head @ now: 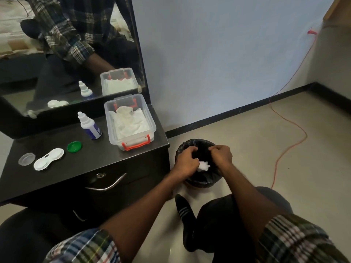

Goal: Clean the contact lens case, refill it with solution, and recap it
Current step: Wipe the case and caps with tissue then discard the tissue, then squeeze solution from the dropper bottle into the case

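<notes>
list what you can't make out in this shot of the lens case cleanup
Head view only:
- Lens case wells: too small and white to tell whether they hold solution.
- Solution bottle label: too small and blurred to read.
- Tissue: mostly hidden between the left hand and right hand, so which grip holds it is unclear.
- Bin contents: lost in the black liner.

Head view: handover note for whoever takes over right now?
Left hand and right hand are over the black bin, fingers curled; the left seems to hold a white tissue wad.
Lens case lies open on the dresser top; clear cap left of it, green cap right, solution bottle upright behind.
Left: drop tissue, refill, recap.
</notes>
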